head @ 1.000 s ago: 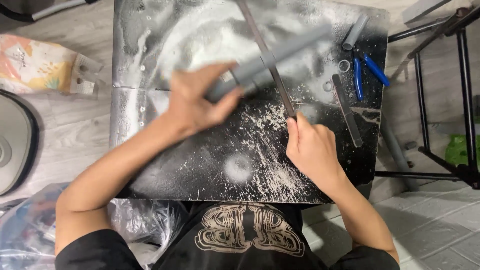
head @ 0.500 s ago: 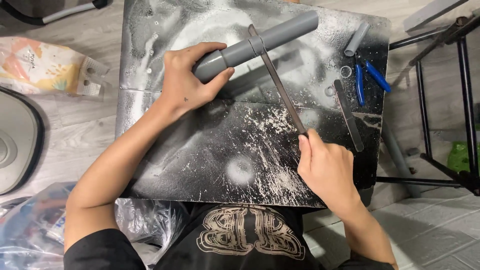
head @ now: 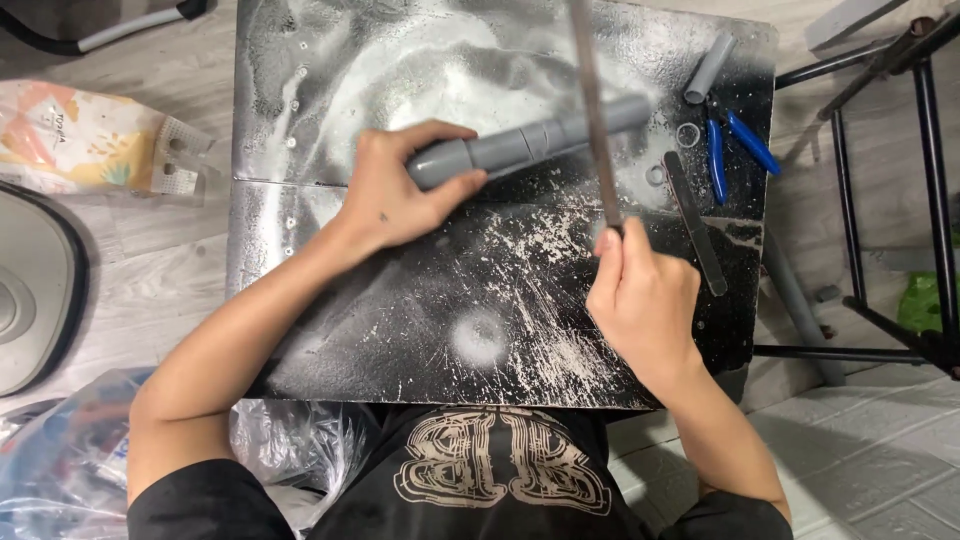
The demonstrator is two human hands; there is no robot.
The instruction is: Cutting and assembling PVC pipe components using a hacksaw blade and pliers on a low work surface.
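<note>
My left hand [head: 400, 195] grips the near end of a grey plastic pipe [head: 535, 140], holding it flat on a black board [head: 400, 320] dusted with white filings. A long thin metal file [head: 593, 110] lies across the pipe's right part, and my right hand [head: 640, 300] is closed around its near end. The file runs up and away past the frame's top edge.
At the board's right side lie a short grey pipe piece [head: 709, 68], blue-handled pliers [head: 730, 145], a dark flat strip [head: 695, 220] and small rings. A black metal frame [head: 900, 200] stands to the right; plastic bags [head: 80, 135] and a round grey object [head: 30, 290] sit left.
The file has been pushed away across the pipe, its handle end moving up the board with my right hand. The pipe lies flatter and lower than before.
</note>
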